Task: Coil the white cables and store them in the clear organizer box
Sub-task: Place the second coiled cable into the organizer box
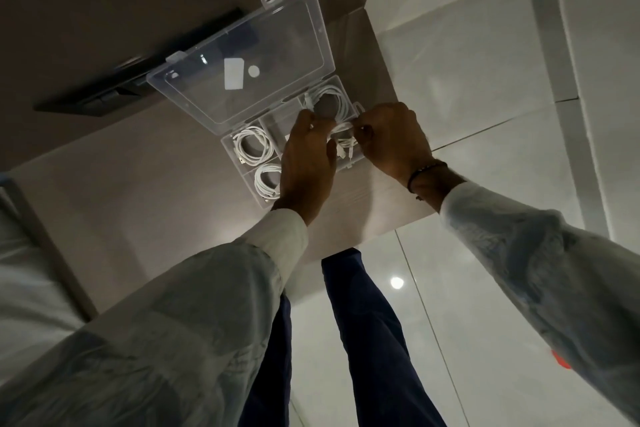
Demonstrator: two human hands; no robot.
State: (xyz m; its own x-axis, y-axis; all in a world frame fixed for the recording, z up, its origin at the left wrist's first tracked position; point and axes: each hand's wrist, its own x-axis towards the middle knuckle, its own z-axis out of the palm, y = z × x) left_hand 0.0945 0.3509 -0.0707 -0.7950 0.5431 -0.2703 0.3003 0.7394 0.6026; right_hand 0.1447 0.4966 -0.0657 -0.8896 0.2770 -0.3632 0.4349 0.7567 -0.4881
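Note:
The clear organizer box (pixel 229 149) lies on a pale table, its see-through lid (pixel 242 55) swung open toward the far side. Coiled white cables rest in three compartments: one at the far right (pixel 341 99), one at the left (pixel 251 145), one at the near left (pixel 265 180). Both hands hover over the box's right side. My left hand (pixel 306 163) and my right hand (pixel 391 139) pinch the same coiled white cable (pixel 341 130) between them, its plug ends dangling just below. My left hand hides the middle compartments.
A dark flat device (pixel 138 80) lies on the table behind the lid. The pale table (pixel 138 184) ends close to the box on the right and near side, with glossy floor tiles (pixel 485 114) beyond. My dark trouser legs (pixel 363 340) stand below.

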